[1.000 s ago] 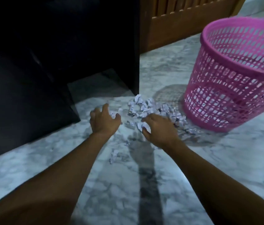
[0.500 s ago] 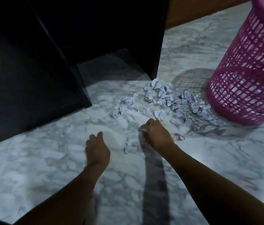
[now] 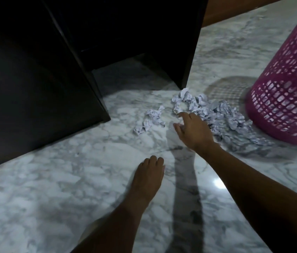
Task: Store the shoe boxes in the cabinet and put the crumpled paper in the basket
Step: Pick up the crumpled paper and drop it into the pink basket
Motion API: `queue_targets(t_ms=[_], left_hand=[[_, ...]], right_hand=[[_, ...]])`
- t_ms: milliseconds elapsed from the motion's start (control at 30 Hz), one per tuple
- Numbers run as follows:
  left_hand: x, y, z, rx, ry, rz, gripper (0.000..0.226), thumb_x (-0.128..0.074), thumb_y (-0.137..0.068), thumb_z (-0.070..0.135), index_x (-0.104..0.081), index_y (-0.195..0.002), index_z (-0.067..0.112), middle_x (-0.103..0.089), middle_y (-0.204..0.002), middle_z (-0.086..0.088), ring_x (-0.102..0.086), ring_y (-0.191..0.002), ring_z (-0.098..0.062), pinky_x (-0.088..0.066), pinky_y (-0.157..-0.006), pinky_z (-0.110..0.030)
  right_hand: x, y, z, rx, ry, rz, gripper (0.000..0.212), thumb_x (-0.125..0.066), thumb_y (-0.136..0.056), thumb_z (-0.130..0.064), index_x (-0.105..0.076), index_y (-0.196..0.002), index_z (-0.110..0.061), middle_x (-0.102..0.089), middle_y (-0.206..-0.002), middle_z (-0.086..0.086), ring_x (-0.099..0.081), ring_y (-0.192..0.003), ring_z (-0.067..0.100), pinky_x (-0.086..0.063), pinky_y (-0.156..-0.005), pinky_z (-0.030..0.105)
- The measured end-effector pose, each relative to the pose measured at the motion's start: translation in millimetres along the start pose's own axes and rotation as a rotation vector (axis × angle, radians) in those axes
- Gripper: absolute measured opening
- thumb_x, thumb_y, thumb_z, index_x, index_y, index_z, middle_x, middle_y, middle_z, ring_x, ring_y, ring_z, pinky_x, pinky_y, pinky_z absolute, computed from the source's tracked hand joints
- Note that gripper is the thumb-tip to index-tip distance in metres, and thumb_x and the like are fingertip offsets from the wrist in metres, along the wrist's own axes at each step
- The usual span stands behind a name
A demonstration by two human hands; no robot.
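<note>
Right hand, fingers loosely spread, at white crumpled paper beside a pink lattice basket. Left hand curled; I cannot tell its contents.

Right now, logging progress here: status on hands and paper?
Left hand curled, contents hidden. Right hand open over crumpled paper. Basket beside pile, nothing between.

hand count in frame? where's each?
2. Left hand low centre, over bare marble floor. Right hand farther out, open at the near edge of the crumpled paper pile beside the pink basket. No others visible.
</note>
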State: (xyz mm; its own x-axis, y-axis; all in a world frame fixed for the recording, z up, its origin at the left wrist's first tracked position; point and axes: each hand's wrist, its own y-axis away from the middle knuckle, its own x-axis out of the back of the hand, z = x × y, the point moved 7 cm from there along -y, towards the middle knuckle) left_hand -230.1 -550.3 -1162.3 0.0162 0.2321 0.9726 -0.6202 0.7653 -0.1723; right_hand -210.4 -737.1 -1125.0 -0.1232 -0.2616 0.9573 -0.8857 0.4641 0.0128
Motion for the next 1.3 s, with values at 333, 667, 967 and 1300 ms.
queue_targets(t_ms=[333, 667, 967, 1300], left_hand=[[42, -70, -58, 0.432, 0.560, 0.287, 0.014, -0.055, -0.095, 0.009, -0.057, -0.106, 0.001, -0.062, -0.098, -0.019, -0.062, -0.091, -0.032, -0.046, -0.081, -0.033], [-3, -114, -73, 0.405, 0.210, 0.175, 0.035, -0.045, -0.087, -0.003, -0.067, -0.109, 0.012, -0.053, -0.106, -0.016, -0.052, -0.091, -0.036, -0.049, -0.081, -0.045], [-18, -97, -69, 0.325, 0.091, 0.240, 0.022, -0.047, -0.089, 0.026, -0.064, -0.097, 0.015, -0.058, -0.103, -0.009, -0.054, -0.087, -0.031, -0.042, -0.073, -0.040], [-19, -94, -71, 0.358, 0.068, 0.267, 0.016, -0.047, -0.096, 0.005, -0.060, -0.103, 0.010, -0.055, -0.095, -0.010, -0.053, -0.079, -0.027, -0.047, -0.071, -0.038]], right_hand=[[-37, -8, -7, 0.038, 0.049, -0.193, 0.035, -0.037, -0.105, -0.030, -0.046, -0.126, -0.004, -0.051, -0.124, 0.018, -0.055, -0.108, 0.030, -0.044, -0.091, 0.037], [-14, -22, -10, 0.044, -0.261, -0.036, 0.047, -0.039, -0.097, 0.003, -0.045, -0.140, -0.012, -0.053, -0.132, 0.012, -0.052, -0.118, 0.029, -0.045, -0.097, 0.039], [-11, -79, -49, 0.261, -0.254, -0.026, 0.023, -0.040, -0.101, -0.010, -0.055, -0.118, -0.009, -0.050, -0.141, 0.011, -0.043, -0.132, 0.030, -0.036, -0.098, 0.031], [-54, -81, -50, 0.385, -0.049, 0.009, 0.027, -0.044, -0.095, -0.025, -0.056, -0.113, -0.009, -0.056, -0.118, 0.009, -0.053, -0.107, 0.029, -0.040, -0.096, 0.047]])
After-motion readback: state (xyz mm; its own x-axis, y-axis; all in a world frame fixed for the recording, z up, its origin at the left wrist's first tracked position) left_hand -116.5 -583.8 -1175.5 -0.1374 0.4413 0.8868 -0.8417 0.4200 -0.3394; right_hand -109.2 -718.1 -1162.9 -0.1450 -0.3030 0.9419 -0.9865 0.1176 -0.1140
